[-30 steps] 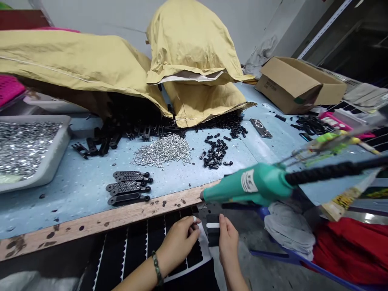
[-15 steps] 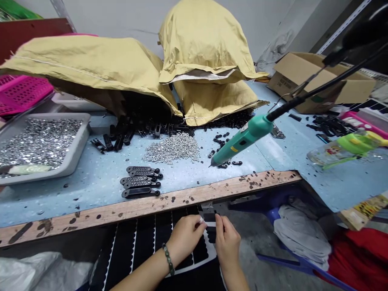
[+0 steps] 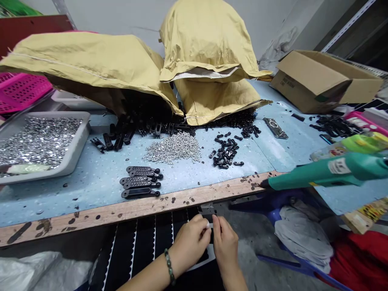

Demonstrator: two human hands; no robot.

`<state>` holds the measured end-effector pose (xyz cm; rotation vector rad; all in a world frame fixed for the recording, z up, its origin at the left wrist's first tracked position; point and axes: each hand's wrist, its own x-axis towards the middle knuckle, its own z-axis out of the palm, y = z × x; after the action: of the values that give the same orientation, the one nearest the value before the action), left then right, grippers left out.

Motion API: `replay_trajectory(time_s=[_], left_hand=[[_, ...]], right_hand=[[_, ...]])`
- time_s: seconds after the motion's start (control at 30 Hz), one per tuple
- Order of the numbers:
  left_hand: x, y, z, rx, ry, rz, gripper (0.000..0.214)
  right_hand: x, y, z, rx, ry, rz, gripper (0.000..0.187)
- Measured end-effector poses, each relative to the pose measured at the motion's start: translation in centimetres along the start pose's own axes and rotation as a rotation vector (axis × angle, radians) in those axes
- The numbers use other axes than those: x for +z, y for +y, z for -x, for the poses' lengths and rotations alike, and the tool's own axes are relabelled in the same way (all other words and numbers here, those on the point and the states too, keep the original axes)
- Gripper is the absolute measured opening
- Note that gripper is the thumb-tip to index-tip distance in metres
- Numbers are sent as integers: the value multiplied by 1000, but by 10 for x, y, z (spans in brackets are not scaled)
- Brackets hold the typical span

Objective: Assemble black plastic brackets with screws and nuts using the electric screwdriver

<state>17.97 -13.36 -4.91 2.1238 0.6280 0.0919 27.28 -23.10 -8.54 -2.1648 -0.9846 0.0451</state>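
Just below tbl edge (image 3: 127,212): R hand (image 3: 226,244) tight on strip (image 3: 211,237), L hand (image 3: 189,244) grip unclear

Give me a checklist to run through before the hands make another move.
1. Right hand has hold of the dark piece: ok.
2. Left hand is close to the dark piece: ok, right beside it.
3. Left fingertips' grip is secure: cannot tell, the curled fingers hide it.
4. Green power tool is away from both hands: ok, over to their right.
5. Screw pile is apart from the small black links: ok.
6. Dark piece is fully visible for inspection: not ok, the hands cover part.
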Motion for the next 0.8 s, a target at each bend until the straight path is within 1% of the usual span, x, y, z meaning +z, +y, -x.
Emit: replay_trajectory(time_s=[0.07,0.17,0.3,0.43,0.53,0.6,0.67,0.7,0.73,0.8], left_hand=[[-2,3,2,11,29,161,22],[-8,9,5,13,46,390,19],[-18,13,11,-64,-4,485,19],[-25,10,19,-107,-31,577,18],[-29,11,24,-119,-75,636,19],[-35,17,27,-114,-97,620,19],[-45,25,35,-88,-72,546,19],[-54,28,42,-69,-48,501,18],[-66,30,52,-50,-21,457,19],[-97,30,81,-47,43,375,20]], right_hand=[[-1,-1,-1,90,-42,-71,41],[-2,-3,-5,179,-77,-178,43],[-3,-8,-12,255,-96,-309,45],[-2,-11,-17,317,-103,-427,48],[1,-10,-20,415,-94,-507,53],[1,-8,-23,495,-82,-541,59],[-1,-6,-26,537,-88,-551,65],[-2,-5,-27,546,-94,-547,67],[-3,-6,-27,548,-97,-535,69],[-3,-11,-26,528,-96,-511,68]])
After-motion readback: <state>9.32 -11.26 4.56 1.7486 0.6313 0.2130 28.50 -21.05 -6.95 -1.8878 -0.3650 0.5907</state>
